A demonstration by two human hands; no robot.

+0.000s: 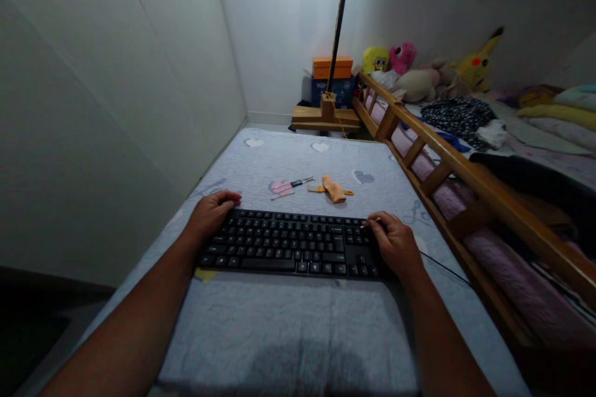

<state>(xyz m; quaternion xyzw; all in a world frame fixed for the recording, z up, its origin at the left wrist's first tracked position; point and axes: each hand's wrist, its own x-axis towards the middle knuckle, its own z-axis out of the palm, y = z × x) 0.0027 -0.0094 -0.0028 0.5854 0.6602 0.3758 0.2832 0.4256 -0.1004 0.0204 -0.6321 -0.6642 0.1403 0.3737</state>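
A black computer keyboard (284, 242) lies flat on the cloth-covered table (279, 329), its keys facing up. My left hand (210, 214) holds the keyboard's left end, with the thumb and fingers at the far corner. Over the number pad at the right end, my right hand (393, 239) pinches a thin stick with a small pale tip, which looks like a cotton swab (364, 225). Its tip is close to the keys; whether it touches them I cannot tell. Most of the stick is hidden by my fingers.
Beyond the keyboard lie a tool with a black grip (297, 183), a second cotton swab (282, 196), a yellow-handled brush (316, 188) and an orange cloth (334, 190) across it. A cable (447, 265) runs off right toward a wooden bed rail (447, 142). A pale cabinet (116, 105) stands left.
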